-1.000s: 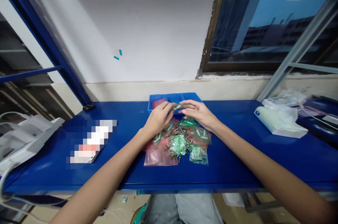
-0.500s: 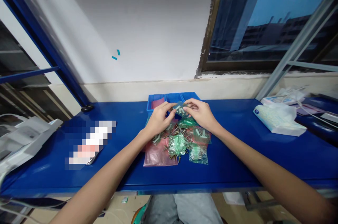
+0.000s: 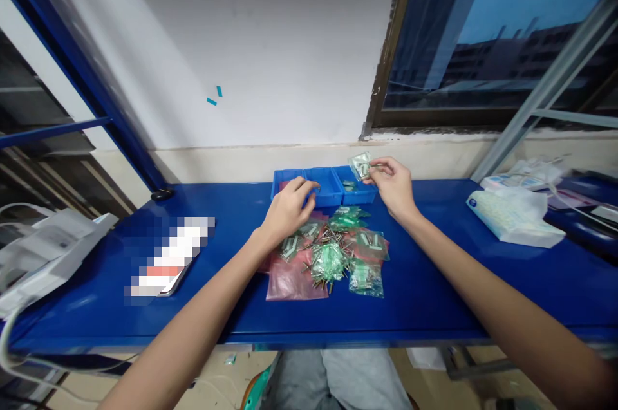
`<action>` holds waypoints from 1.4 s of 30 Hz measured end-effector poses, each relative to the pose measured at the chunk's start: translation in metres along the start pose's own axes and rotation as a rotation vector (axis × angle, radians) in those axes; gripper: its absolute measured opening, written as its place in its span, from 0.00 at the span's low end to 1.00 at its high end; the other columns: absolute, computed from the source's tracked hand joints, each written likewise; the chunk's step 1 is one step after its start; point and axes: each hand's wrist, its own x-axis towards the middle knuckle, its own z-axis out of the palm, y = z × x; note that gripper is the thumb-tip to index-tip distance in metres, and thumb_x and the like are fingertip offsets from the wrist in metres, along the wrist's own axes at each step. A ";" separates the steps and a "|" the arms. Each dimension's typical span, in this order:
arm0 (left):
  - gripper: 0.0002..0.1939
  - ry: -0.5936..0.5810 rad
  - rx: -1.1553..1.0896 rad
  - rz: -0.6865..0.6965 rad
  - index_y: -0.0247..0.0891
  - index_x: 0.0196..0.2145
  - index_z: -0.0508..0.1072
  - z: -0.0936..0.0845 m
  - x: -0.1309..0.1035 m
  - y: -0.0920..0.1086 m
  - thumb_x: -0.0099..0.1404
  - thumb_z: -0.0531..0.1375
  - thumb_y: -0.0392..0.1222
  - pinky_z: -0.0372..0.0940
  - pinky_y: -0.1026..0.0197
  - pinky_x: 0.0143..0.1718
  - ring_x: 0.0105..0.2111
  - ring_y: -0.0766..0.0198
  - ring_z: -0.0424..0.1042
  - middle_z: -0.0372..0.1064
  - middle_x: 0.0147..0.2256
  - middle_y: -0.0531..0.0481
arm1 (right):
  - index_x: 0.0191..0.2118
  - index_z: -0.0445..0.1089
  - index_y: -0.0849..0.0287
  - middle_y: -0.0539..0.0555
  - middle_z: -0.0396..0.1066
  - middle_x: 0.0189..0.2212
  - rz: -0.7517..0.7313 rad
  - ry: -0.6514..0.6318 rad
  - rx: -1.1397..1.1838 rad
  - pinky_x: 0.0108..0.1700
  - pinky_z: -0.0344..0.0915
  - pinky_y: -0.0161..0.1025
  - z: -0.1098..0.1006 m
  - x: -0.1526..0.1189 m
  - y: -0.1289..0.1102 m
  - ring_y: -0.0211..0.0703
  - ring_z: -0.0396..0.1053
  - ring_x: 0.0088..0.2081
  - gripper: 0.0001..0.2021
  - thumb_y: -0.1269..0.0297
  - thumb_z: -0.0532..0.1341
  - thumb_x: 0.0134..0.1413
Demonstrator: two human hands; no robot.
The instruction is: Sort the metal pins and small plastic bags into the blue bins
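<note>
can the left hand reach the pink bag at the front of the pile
Likely yes: the left hand looks near, and the front left of the pink bag lies bare, though metal pins overlap its right side.

1. A bench [image 3: 434,320] spans the view, a wall [image 3: 290,62] behind it, a window [image 3: 483,62] at upper right.
2. At the bench's back centre: a three-compartment tray [image 3: 329,200], with packets [image 3: 350,186] in its right compartment.
3. Before the tray: small bags [image 3: 367,278] heaped with metal pins [image 3: 331,286]; a larger bag [image 3: 294,282] at the heap's front left.
4. Left hand [image 3: 287,207] at the tray's left front; right hand [image 3: 396,188] holding a single packet [image 3: 359,166] near its back right.
5. Left: an obscured item [image 3: 174,259], a device [image 3: 53,262] beyond. Right: a tissue pack [image 3: 512,220].
</note>
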 end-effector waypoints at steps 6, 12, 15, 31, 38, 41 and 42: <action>0.12 -0.043 0.043 -0.011 0.39 0.50 0.71 -0.001 0.000 -0.004 0.72 0.52 0.35 0.69 0.54 0.48 0.46 0.57 0.71 0.69 0.43 0.45 | 0.40 0.74 0.58 0.57 0.76 0.35 -0.246 -0.223 -0.689 0.48 0.64 0.52 -0.002 -0.002 0.022 0.53 0.70 0.41 0.08 0.67 0.58 0.57; 0.13 -0.075 0.085 -0.043 0.39 0.50 0.72 -0.005 0.000 -0.007 0.72 0.52 0.35 0.69 0.56 0.45 0.43 0.58 0.71 0.69 0.45 0.44 | 0.36 0.78 0.58 0.62 0.72 0.41 -0.293 -0.230 -0.990 0.49 0.61 0.53 -0.004 -0.010 0.021 0.59 0.63 0.46 0.13 0.62 0.56 0.63; 0.12 -0.075 0.086 -0.069 0.38 0.48 0.73 -0.011 0.002 -0.011 0.72 0.53 0.36 0.69 0.57 0.43 0.41 0.59 0.72 0.70 0.44 0.44 | 0.36 0.78 0.59 0.62 0.72 0.41 -0.329 -0.248 -0.971 0.50 0.60 0.52 -0.006 -0.011 0.019 0.58 0.64 0.46 0.13 0.62 0.55 0.63; 0.12 -0.309 -0.002 -0.026 0.39 0.43 0.77 -0.025 0.008 -0.015 0.67 0.54 0.36 0.65 0.58 0.39 0.34 0.61 0.73 0.76 0.36 0.47 | 0.38 0.76 0.55 0.53 0.77 0.38 -0.453 -0.894 -0.575 0.50 0.61 0.46 0.021 -0.049 -0.039 0.47 0.69 0.43 0.08 0.66 0.58 0.63; 0.13 -0.402 0.059 0.003 0.39 0.41 0.77 0.003 -0.003 -0.002 0.68 0.52 0.38 0.63 0.60 0.33 0.32 0.61 0.72 0.74 0.35 0.46 | 0.41 0.77 0.53 0.56 0.68 0.49 -0.387 -1.050 -0.497 0.56 0.60 0.48 0.019 -0.053 -0.036 0.48 0.67 0.50 0.06 0.64 0.62 0.60; 0.12 -0.403 0.051 0.008 0.40 0.40 0.76 0.006 -0.005 -0.002 0.69 0.52 0.38 0.63 0.59 0.32 0.31 0.61 0.72 0.74 0.35 0.47 | 0.40 0.77 0.53 0.55 0.68 0.48 -0.400 -1.064 -0.503 0.56 0.59 0.49 0.020 -0.055 -0.035 0.48 0.67 0.50 0.06 0.65 0.62 0.60; 0.12 -0.401 0.047 0.004 0.40 0.40 0.76 0.006 -0.005 -0.002 0.68 0.52 0.37 0.63 0.59 0.32 0.31 0.61 0.73 0.74 0.35 0.47 | 0.40 0.77 0.53 0.55 0.69 0.48 -0.405 -1.066 -0.503 0.56 0.59 0.49 0.021 -0.055 -0.034 0.48 0.67 0.49 0.06 0.64 0.62 0.61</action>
